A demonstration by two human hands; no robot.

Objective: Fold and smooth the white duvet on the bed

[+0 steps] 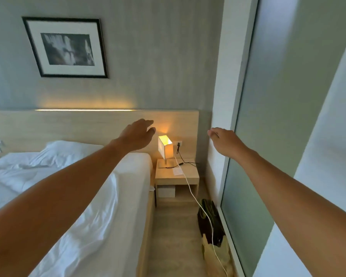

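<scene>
Rumpled white duvet [54,188] lies across the bed at my 9 o'clock — untouched. My left hand [137,134] and right hand [225,141] hover at 12, fingers loosely apart, holding nothing. Lit square bedside lamp [165,146] between them, on pale wooden nightstand [190,174].

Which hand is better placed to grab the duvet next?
Left. The left hand reaches out over the bed's edge above the rumpled duvet; the right hand hangs over the aisle by the nightstand.
</scene>
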